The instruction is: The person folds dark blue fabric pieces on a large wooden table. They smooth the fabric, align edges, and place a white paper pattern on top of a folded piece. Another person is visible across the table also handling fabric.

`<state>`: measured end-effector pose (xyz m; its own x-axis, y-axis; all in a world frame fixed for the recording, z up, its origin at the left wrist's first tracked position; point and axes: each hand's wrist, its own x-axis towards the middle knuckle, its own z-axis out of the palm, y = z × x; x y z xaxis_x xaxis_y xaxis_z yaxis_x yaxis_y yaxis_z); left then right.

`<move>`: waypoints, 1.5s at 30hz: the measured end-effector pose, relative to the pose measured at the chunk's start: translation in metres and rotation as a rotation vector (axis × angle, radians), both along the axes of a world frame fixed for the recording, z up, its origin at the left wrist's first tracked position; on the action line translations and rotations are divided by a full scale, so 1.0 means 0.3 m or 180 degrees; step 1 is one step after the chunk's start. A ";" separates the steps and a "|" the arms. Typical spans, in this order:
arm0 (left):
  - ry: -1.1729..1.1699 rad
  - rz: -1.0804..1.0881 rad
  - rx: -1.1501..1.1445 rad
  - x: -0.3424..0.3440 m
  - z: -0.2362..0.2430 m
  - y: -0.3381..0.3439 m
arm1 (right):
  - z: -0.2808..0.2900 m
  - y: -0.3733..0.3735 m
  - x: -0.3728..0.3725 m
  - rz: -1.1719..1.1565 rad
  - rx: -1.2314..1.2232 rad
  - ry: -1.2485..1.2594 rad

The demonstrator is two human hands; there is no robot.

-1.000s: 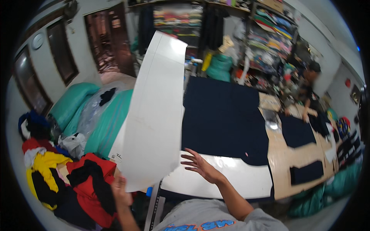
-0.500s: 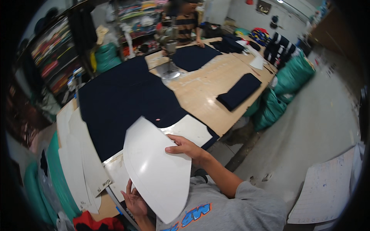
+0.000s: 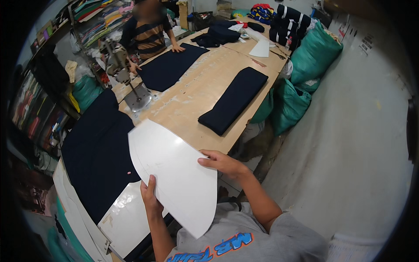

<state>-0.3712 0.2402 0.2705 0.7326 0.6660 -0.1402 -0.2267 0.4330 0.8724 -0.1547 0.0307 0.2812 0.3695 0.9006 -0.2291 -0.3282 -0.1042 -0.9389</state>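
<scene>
White curved template (image 3: 174, 174) is hovering by the near edge of the table (image 3: 187, 109); the left hand (image 3: 151, 198) is pinching its left edge and the right hand (image 3: 223, 164) its right edge, thumbs pressing on top; folded navy cloth (image 3: 233, 100) is lying farther off, to the right.

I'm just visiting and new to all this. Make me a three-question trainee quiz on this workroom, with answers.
1. True or false: the left hand and the right hand both hold the white sheet.
2. What colour are the sacks beyond the right-hand edge of the table?
3. What lies on the table directly in front of the co-worker? A: the white sheet; B: flat dark fabric; C: a sack.

Key: 1 true; 2 green; 3 B.
</scene>
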 end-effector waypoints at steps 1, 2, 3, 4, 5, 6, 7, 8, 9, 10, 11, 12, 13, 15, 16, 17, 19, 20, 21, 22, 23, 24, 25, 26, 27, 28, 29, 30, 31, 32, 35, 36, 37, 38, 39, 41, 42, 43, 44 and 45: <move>-0.0041 0.0082 -0.0007 0.066 -0.009 -0.014 | 0.008 -0.035 0.065 -0.0084 -0.0011 -0.0163; -0.0079 0.0165 -0.0011 0.125 -0.021 -0.025 | 0.027 -0.086 0.109 -0.0107 -0.0125 -0.0209; -0.0145 0.0225 -0.0040 0.193 -0.026 -0.046 | 0.020 -0.136 0.162 -0.0183 -0.0150 -0.0294; -0.0276 0.0094 -0.0162 0.259 -0.021 -0.063 | 0.005 -0.184 0.200 -0.0255 -0.0172 -0.0377; -0.0405 -0.0009 -0.0332 0.314 -0.030 -0.085 | -0.012 -0.220 0.227 -0.0327 -0.0184 -0.0459; -0.0532 -0.0112 -0.0501 0.370 -0.056 -0.109 | -0.040 -0.249 0.248 -0.0506 -0.0204 -0.0611; -0.0658 -0.0216 -0.0668 0.420 -0.083 -0.131 | -0.076 -0.276 0.264 -0.0687 -0.0223 -0.0761; -0.0563 -0.0336 -0.0626 0.465 -0.109 -0.150 | -0.099 -0.301 0.283 -0.0885 -0.0243 -0.0904; -0.0657 -0.0254 -0.0706 0.503 -0.113 -0.163 | -0.100 -0.331 0.308 -0.1074 -0.0394 -0.1165; -0.0749 -0.0178 -0.0788 0.538 -0.115 -0.171 | -0.093 -0.364 0.330 -0.1269 -0.0549 -0.1424; -0.0840 -0.0107 -0.0872 0.570 -0.119 -0.175 | -0.088 -0.398 0.352 -0.1468 -0.0709 -0.1682; -0.1124 -0.0165 -0.0938 0.590 -0.123 -0.161 | -0.090 -0.438 0.373 -0.1535 -0.0708 -0.1855; -0.1414 -0.0222 -0.1006 0.603 -0.130 -0.124 | -0.091 -0.481 0.397 -0.1601 -0.0707 -0.2034; -0.2000 -0.0320 -0.1146 0.630 -0.143 -0.068 | -0.086 -0.558 0.433 -0.1727 -0.0707 -0.2508; -0.1809 0.0132 -0.1029 0.647 -0.149 -0.068 | -0.076 -0.594 0.440 -0.1773 -0.0720 -0.2812; -0.1937 0.0207 -0.1097 0.654 -0.189 -0.049 | -0.075 -0.626 0.447 -0.1809 -0.0725 -0.3114; -0.2328 -0.0009 -0.1344 0.701 -0.278 -0.023 | -0.084 -0.696 0.464 -0.1981 -0.0913 -0.3210; -0.2539 -0.0155 -0.1340 0.717 -0.318 -0.017 | -0.077 -0.722 0.475 -0.2043 -0.1002 -0.3360; -0.2472 0.0004 -0.1475 0.735 -0.334 -0.038 | -0.061 -0.738 0.488 -0.2095 -0.1092 -0.3515; -0.2404 0.0165 -0.1608 0.756 -0.350 -0.058 | -0.029 -0.740 0.491 -0.2311 -0.1112 -0.3406; -0.2335 0.0327 -0.1742 0.779 -0.365 -0.076 | -0.013 -0.756 0.514 -0.2368 -0.1126 -0.3453; -0.2476 0.0530 -0.1961 0.804 -0.391 -0.082 | 0.003 -0.778 0.539 -0.2435 -0.1136 -0.3499; -0.2603 0.0510 -0.1947 0.824 -0.436 -0.071 | 0.013 -0.797 0.570 -0.2518 -0.1139 -0.3531; -0.2731 0.0490 -0.1931 0.841 -0.492 -0.045 | 0.025 -0.811 0.607 -0.2566 -0.1085 -0.3630; -0.2856 0.0449 -0.1918 0.862 -0.569 -0.006 | 0.042 -0.826 0.647 -0.2506 -0.1203 -0.3554; -0.2845 0.0611 -0.1708 0.863 -0.695 0.054 | 0.058 -0.833 0.694 -0.2420 -0.1289 -0.3473; -0.2400 0.1004 -0.1252 0.882 -0.773 0.062 | 0.064 -0.843 0.742 -0.2361 -0.1408 -0.3406; -0.1296 0.1850 -0.1369 0.983 -0.686 0.025 | 0.063 -0.864 0.779 -0.2398 -0.1652 -0.3401; -0.0151 0.2661 -0.1402 1.072 -0.533 -0.020 | 0.056 -0.872 0.823 -0.2410 -0.1845 -0.3388; -0.0014 0.2644 -0.1228 1.123 -0.502 -0.057 | 0.050 -0.876 0.872 -0.2417 -0.2033 -0.3375; 0.0397 0.2485 -0.0228 1.190 -0.568 -0.109 | 0.029 -0.842 1.027 -0.2468 -0.2006 -0.2485; 0.0627 0.2396 -0.0224 1.197 -0.600 -0.150 | 0.005 -0.858 1.073 -0.2445 -0.2051 -0.2388; 0.0875 0.2305 -0.0213 1.200 -0.647 -0.191 | -0.049 -0.893 1.118 -0.2414 -0.2099 -0.2267; 0.1120 0.2213 -0.0214 1.203 -0.692 -0.233 | -0.096 -0.938 1.163 -0.2379 -0.2151 -0.2153; 0.1236 0.2283 -0.0255 1.205 -0.715 -0.267 | -0.140 -1.013 1.187 -0.2207 -0.2237 -0.1604; 0.1419 0.2437 -0.0309 1.223 -0.755 -0.316 | -0.216 -1.169 1.233 -0.1881 -0.2351 -0.0523; 0.1666 0.2350 -0.0205 1.217 -0.795 -0.330 | -0.234 -1.191 1.240 -0.2228 -0.2113 -0.0162; 0.1845 0.2325 -0.0148 1.216 -0.805 -0.353 | -0.235 -1.211 1.236 -0.2566 -0.1895 0.0210; 0.2028 0.2290 -0.0095 1.220 -0.816 -0.377 | -0.235 -1.228 1.241 -0.2908 -0.1683 0.0583; 0.2185 0.2210 -0.0023 1.237 -0.809 -0.396 | -0.217 -1.203 1.243 -0.3058 -0.1470 0.0586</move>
<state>-0.0003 0.1213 0.0278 -0.0650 0.9161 -0.3957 0.1229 0.4009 0.9078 0.2182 -0.3303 0.2161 0.8003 0.0650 -0.5961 -0.5932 -0.0592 -0.8029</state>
